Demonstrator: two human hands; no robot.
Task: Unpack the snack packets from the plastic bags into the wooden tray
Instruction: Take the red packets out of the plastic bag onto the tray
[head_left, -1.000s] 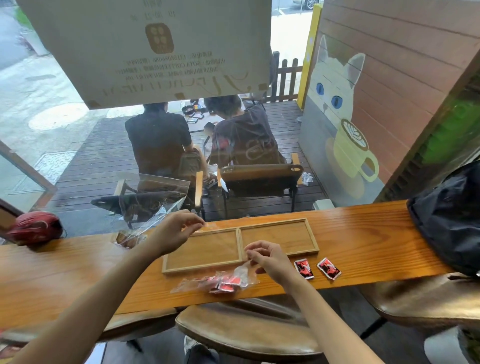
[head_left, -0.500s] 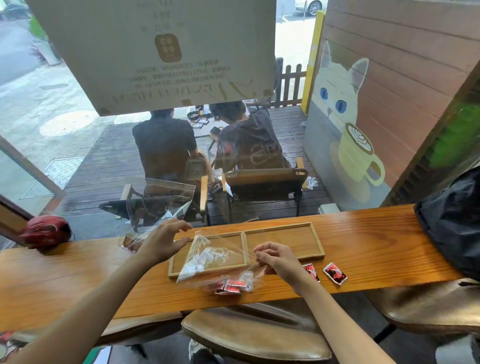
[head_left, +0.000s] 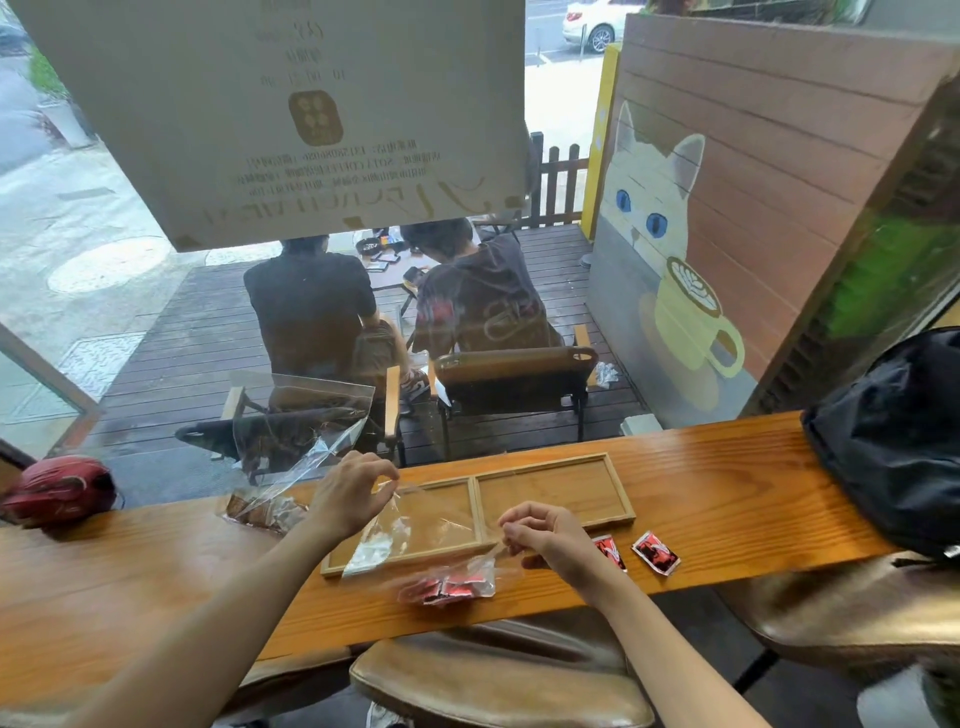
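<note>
A clear plastic bag (head_left: 415, 540) stretches over the left half of the wooden tray (head_left: 553, 491). My left hand (head_left: 348, 493) pinches its upper corner and my right hand (head_left: 545, 535) pinches the opposite edge. Several red snack packets (head_left: 452, 587) lie bunched in the bag's bottom on the counter in front of the tray. Two loose red packets (head_left: 655, 552) lie right of my right hand, one partly hidden by my wrist. The tray's two compartments hold no packets. A second clear bag (head_left: 291, 447) with brown packets stands at the left.
The wooden counter (head_left: 156, 582) runs along a window. A black backpack (head_left: 893, 436) sits at its right end, a red object (head_left: 57, 488) at the far left. Brown stools (head_left: 498, 675) stand below the counter's near edge.
My left hand moved from the second bag to the bag of red packets, and both hands have pulled its mouth apart and lifted it above the tray. The view has shifted slightly.
</note>
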